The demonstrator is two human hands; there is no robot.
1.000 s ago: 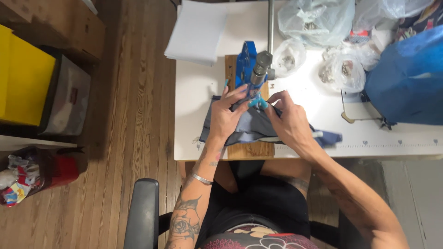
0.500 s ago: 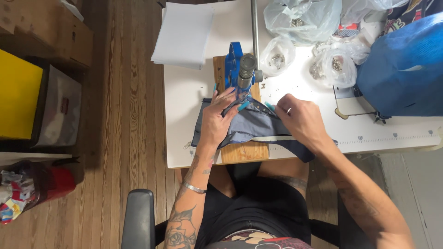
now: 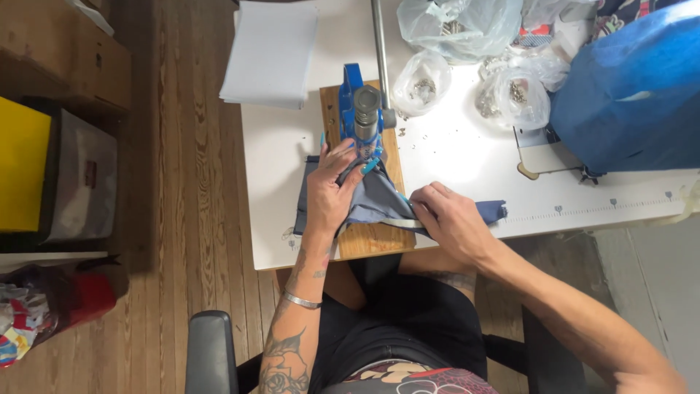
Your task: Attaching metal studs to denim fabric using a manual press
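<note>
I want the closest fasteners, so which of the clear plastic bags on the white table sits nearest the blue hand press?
The small clear plastic bag just right of the blue hand press, nearly touching its lever; the other bags lie farther right and behind.

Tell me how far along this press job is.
Done: the blue fabric lies on the wooden base under the blue press. In hand: left hand pins it by the press, right hand holds its edge. Left: no fastener visibly set; bags of hardware remain.

- I count two hands: left hand (image 3: 329,191), right hand (image 3: 450,219).
- One blue press (image 3: 362,117).
- One grey cloth (image 3: 373,202).
- Three clear bags, such as this bag (image 3: 423,82).
- One paper stack (image 3: 271,52).
</note>
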